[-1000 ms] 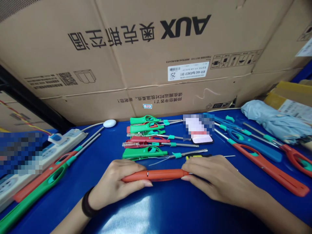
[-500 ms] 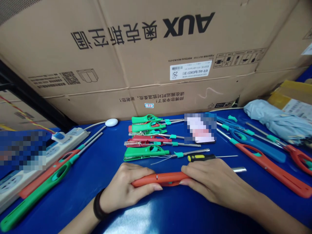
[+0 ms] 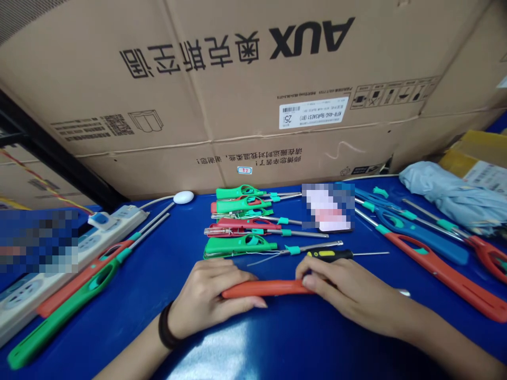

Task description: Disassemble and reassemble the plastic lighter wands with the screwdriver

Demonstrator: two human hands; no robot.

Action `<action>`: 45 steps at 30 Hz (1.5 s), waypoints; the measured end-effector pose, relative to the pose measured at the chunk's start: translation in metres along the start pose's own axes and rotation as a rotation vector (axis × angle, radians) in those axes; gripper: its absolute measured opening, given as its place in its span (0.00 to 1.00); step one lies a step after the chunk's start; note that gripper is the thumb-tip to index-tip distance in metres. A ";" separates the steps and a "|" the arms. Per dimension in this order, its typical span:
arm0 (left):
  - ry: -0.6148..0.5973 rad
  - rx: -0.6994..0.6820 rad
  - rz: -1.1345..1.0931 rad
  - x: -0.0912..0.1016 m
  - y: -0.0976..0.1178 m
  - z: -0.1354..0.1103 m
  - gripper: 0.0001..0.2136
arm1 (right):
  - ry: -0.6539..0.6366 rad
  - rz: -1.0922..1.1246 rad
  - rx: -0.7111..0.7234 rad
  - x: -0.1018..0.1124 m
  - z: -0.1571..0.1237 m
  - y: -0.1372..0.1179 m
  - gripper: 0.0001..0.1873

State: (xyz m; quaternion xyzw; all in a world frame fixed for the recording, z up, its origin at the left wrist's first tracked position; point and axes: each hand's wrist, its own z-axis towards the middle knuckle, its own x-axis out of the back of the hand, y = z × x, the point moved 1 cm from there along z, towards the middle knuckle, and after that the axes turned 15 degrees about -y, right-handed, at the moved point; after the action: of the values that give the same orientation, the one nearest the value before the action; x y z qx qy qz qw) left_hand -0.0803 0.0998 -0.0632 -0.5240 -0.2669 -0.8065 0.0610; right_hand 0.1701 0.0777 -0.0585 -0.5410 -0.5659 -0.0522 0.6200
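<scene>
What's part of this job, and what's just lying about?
Likely part:
Orange plastic lighter, held by left hand and right hand
Row of green and red plastic lighters
Yellow and black screwdriver with metal shaft

Apparently just lying about:
Pale-blue crumpled fabric bundle
White oval plastic device
Long white power strip

cardboard box [image 3: 245,95], power strip [image 3: 89,244], pale-blue fabric [image 3: 441,198]

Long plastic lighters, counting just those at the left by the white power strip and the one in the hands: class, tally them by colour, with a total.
Green: 1, the long green plastic lighter
Orange-red: 2, the long orange-red plastic lighter and the held orange-red lighter
Total: 3
</scene>
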 end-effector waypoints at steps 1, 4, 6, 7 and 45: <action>-0.009 0.011 -0.017 -0.001 0.000 0.000 0.10 | 0.032 -0.108 0.029 0.000 0.001 -0.001 0.16; -0.017 0.019 -0.049 -0.003 -0.001 -0.001 0.08 | 0.105 -0.344 0.113 0.000 0.002 -0.001 0.18; -0.015 0.021 -0.041 -0.004 -0.001 -0.001 0.09 | 0.149 -0.409 0.157 -0.001 0.002 0.000 0.20; -0.012 0.021 -0.034 -0.005 0.000 -0.001 0.09 | 0.167 -0.426 0.173 -0.002 0.001 0.001 0.21; -0.295 0.704 0.029 0.031 -0.007 -0.080 0.08 | 0.063 -0.277 0.255 -0.012 0.004 0.022 0.06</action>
State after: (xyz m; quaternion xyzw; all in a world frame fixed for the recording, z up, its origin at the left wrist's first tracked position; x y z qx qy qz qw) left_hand -0.1615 0.0721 -0.0626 -0.5851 -0.5261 -0.5804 0.2097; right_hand 0.1783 0.0828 -0.0818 -0.3733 -0.6173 -0.0819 0.6877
